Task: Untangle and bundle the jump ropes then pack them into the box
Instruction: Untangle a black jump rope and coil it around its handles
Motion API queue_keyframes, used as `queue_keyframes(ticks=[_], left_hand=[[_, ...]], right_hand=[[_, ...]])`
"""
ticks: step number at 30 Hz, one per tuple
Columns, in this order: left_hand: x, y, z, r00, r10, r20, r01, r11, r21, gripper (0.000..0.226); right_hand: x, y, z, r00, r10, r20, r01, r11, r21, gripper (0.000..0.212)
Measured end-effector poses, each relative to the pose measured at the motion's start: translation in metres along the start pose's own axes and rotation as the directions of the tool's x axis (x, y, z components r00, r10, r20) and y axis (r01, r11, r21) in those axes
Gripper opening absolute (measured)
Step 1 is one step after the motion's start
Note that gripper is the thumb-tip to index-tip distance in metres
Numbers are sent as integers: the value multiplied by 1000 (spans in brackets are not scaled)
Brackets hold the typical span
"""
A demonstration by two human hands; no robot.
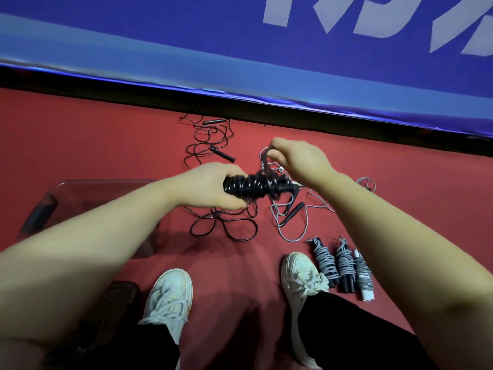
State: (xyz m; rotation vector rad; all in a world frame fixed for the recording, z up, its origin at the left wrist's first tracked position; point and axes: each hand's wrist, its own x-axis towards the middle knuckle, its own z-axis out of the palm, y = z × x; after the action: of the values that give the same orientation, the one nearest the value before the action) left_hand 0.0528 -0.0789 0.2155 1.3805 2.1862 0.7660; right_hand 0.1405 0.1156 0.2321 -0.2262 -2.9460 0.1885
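My left hand [210,186] grips one end of a black jump rope bundle [256,185], coiled tightly round its handles. My right hand [298,158] pinches the loose end of that black rope just above the bundle. Under my hands a loose black rope [224,225] and a loose grey rope [293,228] with black handles lie tangled on the red floor. Another loose black rope [208,140] lies farther back. Three wound grey bundles [344,265] lie side by side by my right shoe. A clear plastic box [88,193] stands at the left, partly behind my left forearm.
A blue padded barrier [240,49] with a black base runs across the back. My two white shoes [170,297] stand on the red floor at the bottom. A dark transparent lid [117,297] lies near my left shoe.
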Motion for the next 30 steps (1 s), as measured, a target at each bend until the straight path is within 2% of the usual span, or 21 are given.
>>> queue_keyframes(ticks=[3, 4, 6, 8, 10, 12, 15, 18, 20, 23, 26, 28, 30], left_hand=[[1, 16, -9, 992, -13, -125, -3, 992, -125, 29], [3, 20, -10, 985, -13, -171, -16, 985, -169, 28], [9, 25, -8, 955, -42, -294, -40, 963, -265, 29], [16, 24, -5, 909, -165, -382, -11, 908, -419, 41], [19, 19, -5, 857, -302, -417, 11, 821, -571, 51], [19, 10, -9, 812, -336, -477, 22, 835, -549, 53], [15, -3, -14, 806, -304, -508, 121, 924, -362, 61], [11, -17, -15, 826, -327, -459, 218, 936, -276, 67], [9, -23, -16, 867, -311, -389, 262, 949, -176, 68], [7, -18, -19, 932, -269, -244, 270, 962, -28, 67], [4, -12, -21, 969, -244, -32, 246, 965, 95, 68], [0, -11, -21, 956, -249, 156, 230, 964, 133, 66], [-3, -11, -20, 925, -227, 304, 202, 973, 111, 54]], right_hand=[[-8, -6, 20, 999, -42, 15, 42, 999, 35, 80], [-7, -13, 26, 998, -48, 31, 48, 999, 6, 79], [-3, -26, 37, 999, -1, 37, 0, 1000, 17, 47], [0, -40, 42, 999, 35, 18, -37, 996, 79, 39], [3, -45, 42, 999, 52, 9, -52, 997, 51, 35], [0, -49, 41, 999, 36, 24, -36, 999, -35, 26], [-7, -56, 31, 999, -10, 42, 17, 984, -175, 17], [-9, -56, 8, 995, -96, 13, 95, 935, -341, 25], [-10, -55, -9, 981, -194, 21, 184, 884, -431, 28], [-11, -54, -25, 925, -374, 66, 354, 786, -507, 26], [-8, -49, -38, 859, -476, 187, 503, 722, -475, 33], [-7, -45, -42, 846, -481, 230, 533, 757, -378, 41], [-7, -44, -42, 849, -463, 255, 522, 810, -266, 48]])
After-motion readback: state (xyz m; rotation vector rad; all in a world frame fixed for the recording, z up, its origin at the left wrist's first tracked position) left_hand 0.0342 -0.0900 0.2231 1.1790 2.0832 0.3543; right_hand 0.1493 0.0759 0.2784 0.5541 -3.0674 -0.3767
